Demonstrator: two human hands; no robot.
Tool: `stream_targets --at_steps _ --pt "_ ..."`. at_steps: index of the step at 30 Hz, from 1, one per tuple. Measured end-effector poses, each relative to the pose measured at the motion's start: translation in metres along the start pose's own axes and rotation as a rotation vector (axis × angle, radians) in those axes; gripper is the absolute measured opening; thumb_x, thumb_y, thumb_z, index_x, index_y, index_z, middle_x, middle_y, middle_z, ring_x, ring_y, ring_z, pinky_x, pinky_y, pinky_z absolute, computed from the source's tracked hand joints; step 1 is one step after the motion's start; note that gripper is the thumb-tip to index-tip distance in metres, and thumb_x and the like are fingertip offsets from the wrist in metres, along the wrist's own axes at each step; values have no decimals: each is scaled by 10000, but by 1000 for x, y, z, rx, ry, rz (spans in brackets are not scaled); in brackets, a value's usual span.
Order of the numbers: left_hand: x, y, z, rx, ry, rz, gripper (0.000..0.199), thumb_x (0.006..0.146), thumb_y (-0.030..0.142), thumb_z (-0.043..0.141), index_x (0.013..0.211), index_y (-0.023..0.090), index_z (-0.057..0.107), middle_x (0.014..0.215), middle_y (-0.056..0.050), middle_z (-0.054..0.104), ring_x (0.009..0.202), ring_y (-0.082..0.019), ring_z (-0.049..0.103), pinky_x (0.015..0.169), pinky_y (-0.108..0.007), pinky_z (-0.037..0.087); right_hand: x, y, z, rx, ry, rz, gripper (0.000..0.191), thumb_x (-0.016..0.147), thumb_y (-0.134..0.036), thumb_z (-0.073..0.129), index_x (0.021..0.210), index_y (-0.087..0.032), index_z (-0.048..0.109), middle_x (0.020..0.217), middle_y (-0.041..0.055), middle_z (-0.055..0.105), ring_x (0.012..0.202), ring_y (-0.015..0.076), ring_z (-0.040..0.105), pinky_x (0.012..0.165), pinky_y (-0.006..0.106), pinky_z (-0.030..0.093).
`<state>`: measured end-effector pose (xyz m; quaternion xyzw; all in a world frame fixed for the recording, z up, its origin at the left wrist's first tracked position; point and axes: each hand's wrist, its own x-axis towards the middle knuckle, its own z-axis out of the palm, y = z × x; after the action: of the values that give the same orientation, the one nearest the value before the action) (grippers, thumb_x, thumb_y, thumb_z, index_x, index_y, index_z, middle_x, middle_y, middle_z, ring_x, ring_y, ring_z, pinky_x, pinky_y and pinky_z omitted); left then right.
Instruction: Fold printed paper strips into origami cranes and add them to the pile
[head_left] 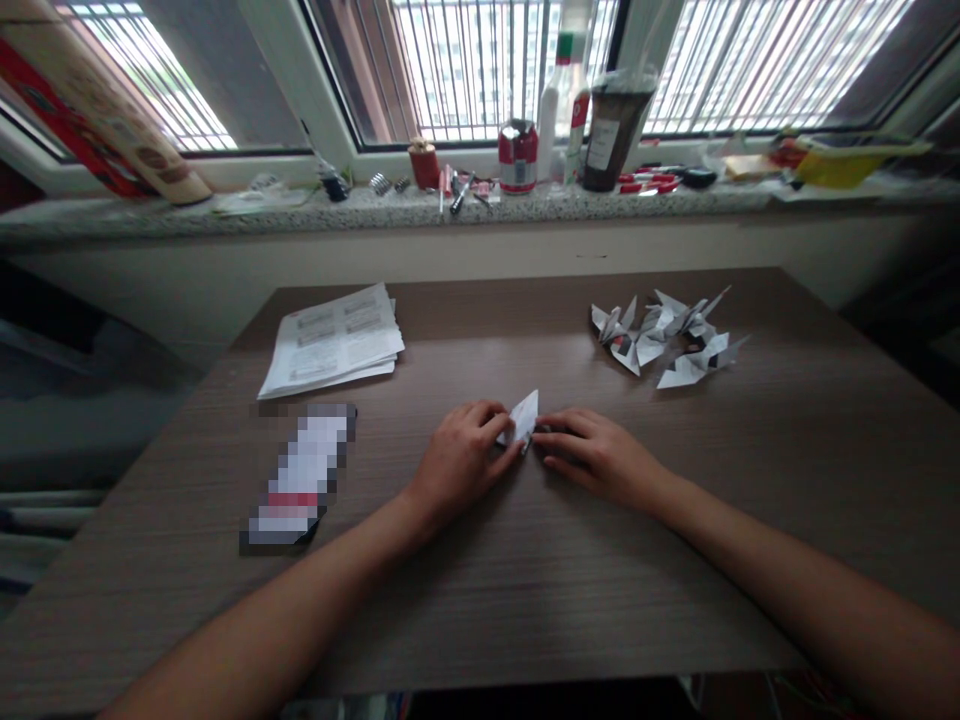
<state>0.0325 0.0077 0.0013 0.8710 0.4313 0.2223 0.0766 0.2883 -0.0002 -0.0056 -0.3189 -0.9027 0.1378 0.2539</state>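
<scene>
A small piece of folded paper [523,416], white with a pointed top corner, is between my two hands just above the middle of the table. My left hand [465,452] grips its left side, with the fingers curled over it and the thumb along the lower edge. From the other side, my right hand [592,450] has its fingertips on the paper's right edge, the fingers bent and close to it. Part of the paper is hidden under the left fingers.
Folded paper figures [664,335] lie at the back right of the brown table [480,580]. A stack of printed sheets [334,340] is at the back left, with a pixelated phone-like object [300,480] nearer me. The windowsill [300,215] holds a can [517,157] and a cup [611,130].
</scene>
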Motion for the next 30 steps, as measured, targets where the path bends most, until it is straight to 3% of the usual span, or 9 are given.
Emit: stream_targets --at_steps 4,11,16,24,30 --pt "0 -4 2 -52 -13 30 143 972 283 679 1086 201 709 1111 -89 698 1022 -270 650 911 -452 543 0 2 -2 -33 31 33 331 1036 -269 588 1358 -264 661 1338 121 685 1213 287 643 1010 510 556" --pt "1 -8 7 -182 -49 157 253 983 163 629 1216 226 705 1171 -78 705 1090 -246 649 973 -445 543 -3 12 2 -68 73 45 343 1024 -240 611 1361 -278 657 1407 112 667 1304 300 620 1063 545 542" --pt "-1 -7 4 -148 -62 119 289 992 245 651 1275 260 709 1161 -91 663 1069 -253 630 957 -458 545 -3 14 4 -35 40 45 273 1035 -233 597 1289 -255 696 1314 105 716 1211 276 676 1010 505 581" --pt "-2 -6 3 -182 -95 140 352 985 237 655 1337 240 678 1179 -99 645 1086 -248 621 963 -438 553 -2 12 2 -65 41 52 259 1052 -223 556 1255 -234 717 1297 118 724 1182 278 688 975 497 595" --pt "-1 -4 -1 -143 -87 109 289 961 257 712 1242 193 687 1155 -95 695 1071 -265 657 942 -440 573 -2 10 3 -85 42 54 260 1039 -254 593 1258 -237 731 1302 122 726 1179 286 695 978 489 595"
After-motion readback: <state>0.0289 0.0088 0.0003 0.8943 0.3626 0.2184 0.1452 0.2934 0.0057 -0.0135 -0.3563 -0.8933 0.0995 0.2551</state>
